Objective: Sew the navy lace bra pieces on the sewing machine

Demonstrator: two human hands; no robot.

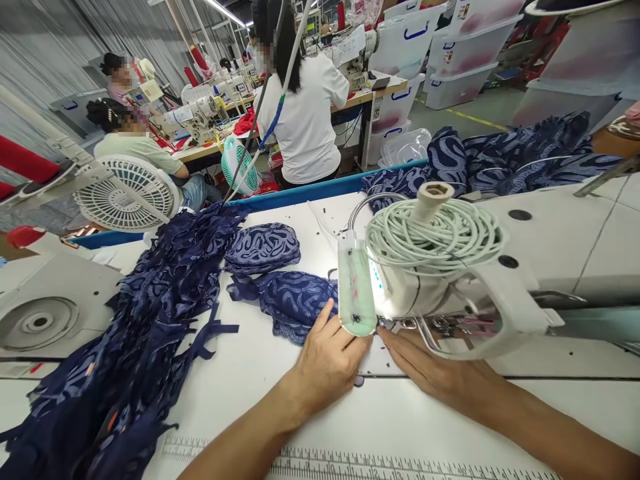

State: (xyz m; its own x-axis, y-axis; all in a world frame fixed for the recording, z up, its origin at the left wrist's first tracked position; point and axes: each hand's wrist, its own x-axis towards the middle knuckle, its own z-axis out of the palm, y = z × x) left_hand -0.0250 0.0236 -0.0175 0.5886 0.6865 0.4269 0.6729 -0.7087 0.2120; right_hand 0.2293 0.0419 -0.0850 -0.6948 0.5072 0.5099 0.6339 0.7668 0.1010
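My left hand (327, 360) lies on the white table, fingers pressed down at the edge of a navy lace bra-cup piece (295, 303) beside the sewing machine's small lamp (355, 287). My right hand (440, 370) rests flat under the white sewing machine head (450, 280), its fingertips reaching toward the needle area, partly hidden by the machine. More navy lace pieces (263, 247) lie just beyond. A long heap of navy lace garments (150, 333) runs down the left side of the table.
A coil of white cable (435, 233) sits on top of the machine. A white fan (125, 193) stands at the left. More navy fabric (500, 160) is piled at the back right. Other people sit at sewing stations behind; plastic bins (465, 47) stand far right. A printed ruler (400, 467) edges the table.
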